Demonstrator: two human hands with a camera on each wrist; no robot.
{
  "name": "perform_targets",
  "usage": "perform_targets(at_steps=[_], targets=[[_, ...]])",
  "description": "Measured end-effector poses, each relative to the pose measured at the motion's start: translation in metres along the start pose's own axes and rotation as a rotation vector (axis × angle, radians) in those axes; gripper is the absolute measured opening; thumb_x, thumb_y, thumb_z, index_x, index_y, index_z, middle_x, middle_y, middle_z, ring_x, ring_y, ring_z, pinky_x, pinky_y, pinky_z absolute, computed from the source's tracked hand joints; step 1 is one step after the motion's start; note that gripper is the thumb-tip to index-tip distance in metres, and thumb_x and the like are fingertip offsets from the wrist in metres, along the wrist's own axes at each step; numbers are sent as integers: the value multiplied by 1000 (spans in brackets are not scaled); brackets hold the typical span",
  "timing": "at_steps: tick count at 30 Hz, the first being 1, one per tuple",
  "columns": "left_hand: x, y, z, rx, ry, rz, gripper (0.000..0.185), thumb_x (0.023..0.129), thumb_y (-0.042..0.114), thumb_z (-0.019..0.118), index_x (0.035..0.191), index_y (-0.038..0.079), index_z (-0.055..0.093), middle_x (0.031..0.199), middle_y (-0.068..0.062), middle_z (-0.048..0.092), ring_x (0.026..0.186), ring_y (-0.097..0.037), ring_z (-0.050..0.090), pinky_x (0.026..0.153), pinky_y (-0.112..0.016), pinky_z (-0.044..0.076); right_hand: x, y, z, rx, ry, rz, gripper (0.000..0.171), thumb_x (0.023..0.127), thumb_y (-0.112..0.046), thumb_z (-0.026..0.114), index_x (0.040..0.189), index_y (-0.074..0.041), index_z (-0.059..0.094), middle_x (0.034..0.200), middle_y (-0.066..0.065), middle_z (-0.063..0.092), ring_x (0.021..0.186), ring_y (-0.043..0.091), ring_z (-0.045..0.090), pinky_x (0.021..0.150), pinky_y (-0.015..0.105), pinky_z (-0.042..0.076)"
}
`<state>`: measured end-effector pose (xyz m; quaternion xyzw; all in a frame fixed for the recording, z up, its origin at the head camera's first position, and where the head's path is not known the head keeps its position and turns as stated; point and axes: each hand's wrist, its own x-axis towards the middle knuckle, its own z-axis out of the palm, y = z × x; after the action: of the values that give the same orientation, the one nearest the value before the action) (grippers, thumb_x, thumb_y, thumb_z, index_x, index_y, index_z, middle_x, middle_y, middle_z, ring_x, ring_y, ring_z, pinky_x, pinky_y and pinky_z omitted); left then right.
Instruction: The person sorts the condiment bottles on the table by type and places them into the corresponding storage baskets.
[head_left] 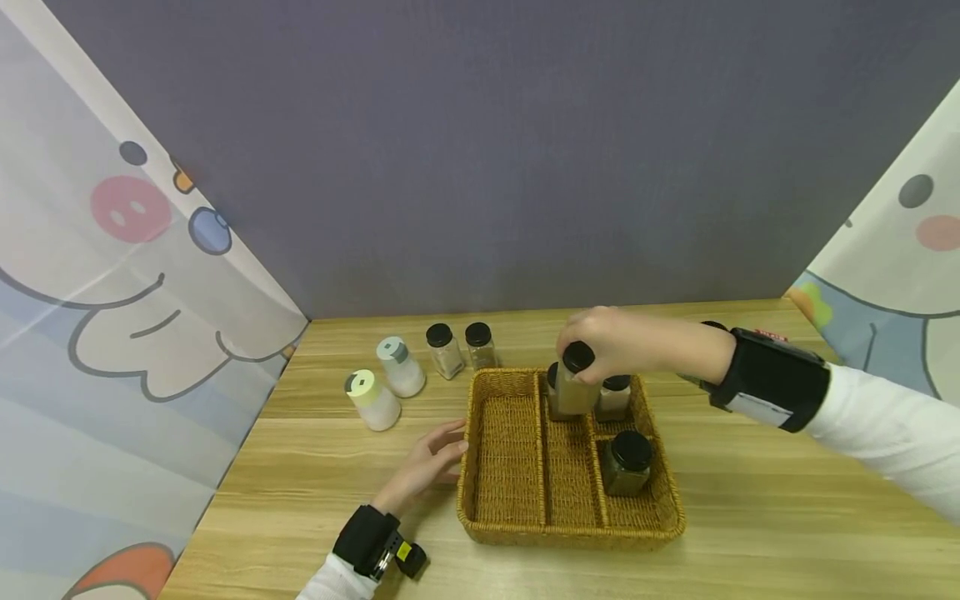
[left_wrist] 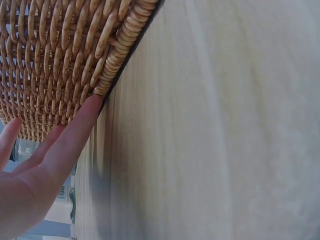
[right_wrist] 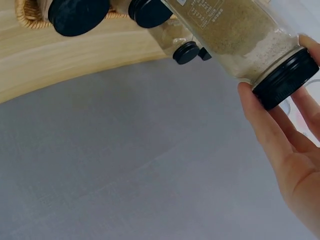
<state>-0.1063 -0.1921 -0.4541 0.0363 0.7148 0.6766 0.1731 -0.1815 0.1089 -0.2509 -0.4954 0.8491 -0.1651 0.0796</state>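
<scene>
My right hand (head_left: 611, 337) pinches a spice jar (head_left: 576, 393) just below its black lid, holding it over the back of the basket's middle compartment. Pale brown powder shows through the jar's clear wall in the right wrist view. The wicker basket (head_left: 506, 467) has a long left compartment, a middle one and a divided right side. Behind the held jar, another black-lidded jar (head_left: 552, 379) is partly hidden. On the right side stand a jar (head_left: 613, 402) at the back and a darker jar (head_left: 628, 462) in front. My left hand's extended fingers (left_wrist: 75, 135) touch the basket's left wall.
Left of the basket stand a shaker with a yellow-green lid (head_left: 372, 402) and one with a pale blue lid (head_left: 401, 368). Two black-lidded jars (head_left: 446, 352) are behind them, near the grey back wall (head_left: 480, 167). My right forearm partly covers another black lid (head_left: 714, 325).
</scene>
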Motion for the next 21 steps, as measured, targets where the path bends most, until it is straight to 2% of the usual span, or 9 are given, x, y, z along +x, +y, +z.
perform_targets(at_steps=[4,10,14,21], targets=[[1,-2,0,3,6,4,56,89,20,53,136,0,29,132,-30,33,112,-39,44,80,-42,50,0,-2,6,7,-20,8,23,74,-8,67,95,-3,62,90,5,58,69,12,53,53,19,43],[1,-4,-1,12,7,-6,58,88,25,55,136,2,30,132,-28,34,112,-39,45,79,-42,50,0,-5,17,32,-7,-25,20,72,-4,66,91,-1,61,85,5,56,64,6,48,49,17,41],[2,-4,-1,24,10,-8,59,88,27,55,136,3,30,132,-28,34,112,-39,45,78,-42,50,1,-7,24,11,-7,-14,22,71,-5,68,91,0,62,83,5,56,62,5,48,48,14,42],[2,-4,-1,41,15,-5,58,88,26,55,136,3,31,132,-28,34,112,-39,45,79,-41,51,1,-6,38,-6,-41,24,22,71,-9,69,91,-4,62,90,7,59,59,4,49,48,15,40]])
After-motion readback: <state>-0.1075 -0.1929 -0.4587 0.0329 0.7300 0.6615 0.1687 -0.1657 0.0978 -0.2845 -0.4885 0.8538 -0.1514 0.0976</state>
